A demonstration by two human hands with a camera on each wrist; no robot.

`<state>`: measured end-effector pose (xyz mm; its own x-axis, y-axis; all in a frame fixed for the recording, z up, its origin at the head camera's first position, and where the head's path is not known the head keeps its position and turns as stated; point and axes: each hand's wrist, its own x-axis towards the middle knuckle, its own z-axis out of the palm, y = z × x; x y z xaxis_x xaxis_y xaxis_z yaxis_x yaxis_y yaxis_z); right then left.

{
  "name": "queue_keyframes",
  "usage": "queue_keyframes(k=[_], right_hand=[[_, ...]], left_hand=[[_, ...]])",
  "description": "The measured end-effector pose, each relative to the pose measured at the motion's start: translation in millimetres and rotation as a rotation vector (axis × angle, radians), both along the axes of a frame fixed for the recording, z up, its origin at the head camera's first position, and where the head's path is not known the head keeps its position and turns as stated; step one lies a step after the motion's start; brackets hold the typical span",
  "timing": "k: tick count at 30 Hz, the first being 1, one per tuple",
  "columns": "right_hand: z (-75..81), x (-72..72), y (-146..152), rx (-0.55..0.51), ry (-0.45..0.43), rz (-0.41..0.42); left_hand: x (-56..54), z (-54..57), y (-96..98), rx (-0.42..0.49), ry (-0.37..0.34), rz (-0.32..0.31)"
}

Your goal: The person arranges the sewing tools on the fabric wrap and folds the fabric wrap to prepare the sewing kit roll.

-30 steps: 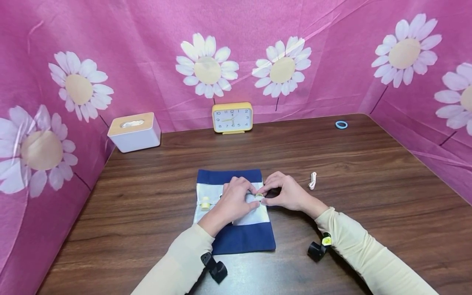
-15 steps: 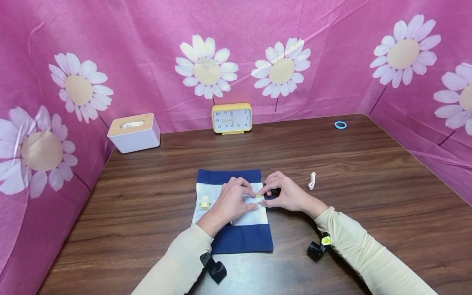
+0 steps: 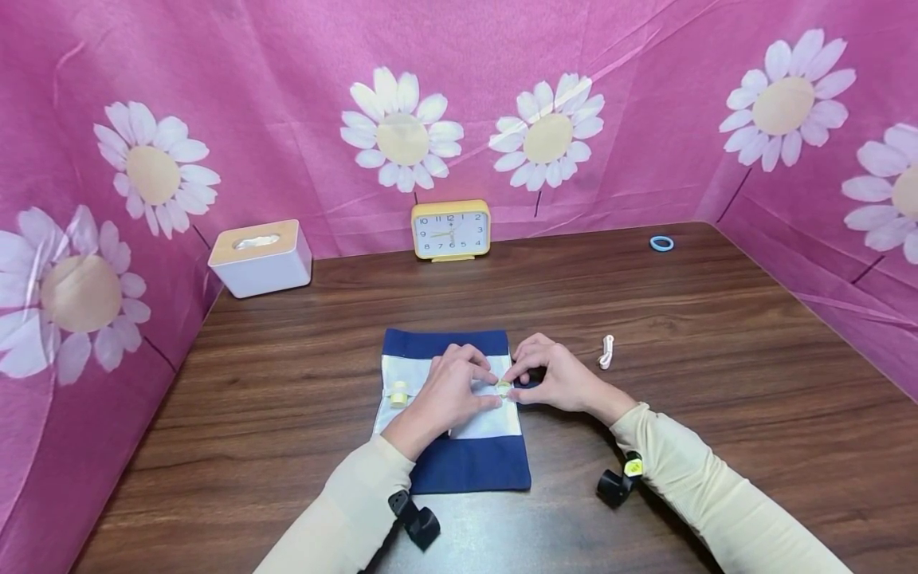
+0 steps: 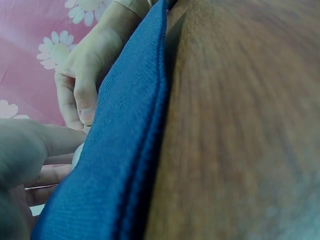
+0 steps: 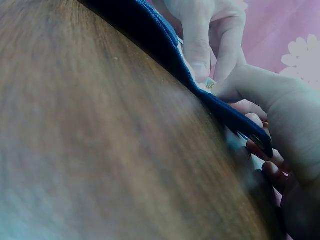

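Note:
A navy-and-white cloth roll (image 3: pixel 473 462) lies spread out in front of me. A narrow white strip (image 3: pixel 485 390) crosses its pale middle band, with a small yellow piece (image 3: pixel 504 386) at the right end. My left hand (image 3: pixel 452 391) reaches over the cloth, finger and thumb pinching the strip beside that piece. From the right edge, my right hand (image 3: pixel 555 376) pinches the yellow piece, its fingertips close to the left ones. In the right wrist view, a gold-coloured bit (image 5: pixel 211 85) shows between the two thumbs. A pale yellow cylinder (image 3: pixel 398 395) sits on the strip's left part.
On the wooden table (image 3: pixel 287 414), a small white-and-pink looped item (image 3: pixel 606 351) lies right of my hands. Farther back are a blue ring (image 3: pixel 661 243), a yellow clock (image 3: pixel 451 230) and a tissue box (image 3: pixel 261 259). A pink flowered curtain (image 3: pixel 287 96) surrounds the table's back and sides.
The yellow piece looked like an upright open ring between my fingertips; now it appears lower and flatter over the strip. The cloth's front edge has shifted slightly left. Both hands stay nearly in place.

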<state>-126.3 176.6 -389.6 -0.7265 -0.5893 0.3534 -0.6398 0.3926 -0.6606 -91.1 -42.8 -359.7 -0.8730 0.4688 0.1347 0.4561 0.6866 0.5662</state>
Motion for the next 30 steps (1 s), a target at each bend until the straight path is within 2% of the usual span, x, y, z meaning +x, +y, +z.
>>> queue_keyframes(k=[6,15,22,30], right_hand=[[-1.4,-0.6,0.2,-0.010,0.021,0.022],[-0.2,0.5,0.8,0.012,-0.022,0.008],[-3.0,-0.4,1.1,-0.014,0.040,0.023],[-3.4,-1.7,1.4,0.017,0.070,0.043]], left_hand=[[-0.6,0.9,-0.6,-0.014,-0.007,-0.009],[-0.9,1.9,-0.1,-0.040,-0.015,-0.021],[-0.7,2.3,-0.6,-0.058,-0.025,-0.024],[-0.3,3.4,0.1,-0.072,-0.038,-0.031]])
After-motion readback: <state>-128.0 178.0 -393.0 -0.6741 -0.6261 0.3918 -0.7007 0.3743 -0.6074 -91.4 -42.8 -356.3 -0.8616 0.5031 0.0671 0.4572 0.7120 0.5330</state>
